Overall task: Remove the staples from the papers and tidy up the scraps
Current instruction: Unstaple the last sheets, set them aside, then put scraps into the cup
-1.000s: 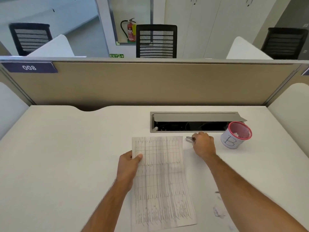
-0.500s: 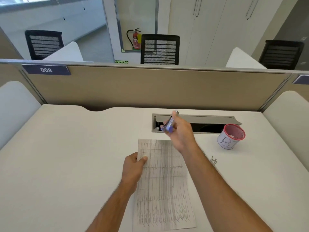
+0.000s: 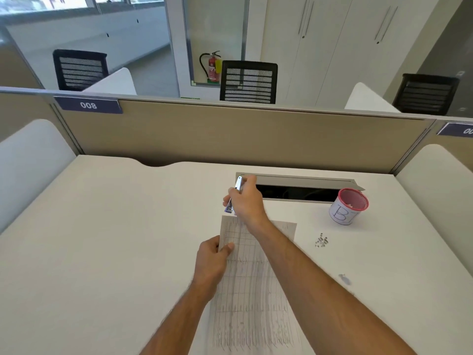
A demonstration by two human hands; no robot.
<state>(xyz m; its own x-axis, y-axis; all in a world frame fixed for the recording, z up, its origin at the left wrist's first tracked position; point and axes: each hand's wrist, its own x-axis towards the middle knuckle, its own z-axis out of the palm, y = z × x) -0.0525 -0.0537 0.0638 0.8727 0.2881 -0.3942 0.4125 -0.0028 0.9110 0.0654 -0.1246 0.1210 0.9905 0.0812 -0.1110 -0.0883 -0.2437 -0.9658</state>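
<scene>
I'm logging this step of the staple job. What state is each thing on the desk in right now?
Papers: flat on desk, left edge pinched.
Left hand: pinches the papers.
Right hand: grips the staple remover.
Staple remover: held at the papers' top left corner.
Loose staples: small pile on desk, right of papers.
Cup: upright, open-topped.
Cable hatch: lid raised.

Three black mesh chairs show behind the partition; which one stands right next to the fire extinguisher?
The middle chair. The red fire extinguisher stands just to its left, while the other two chairs sit far off at the left and right edges.
</scene>
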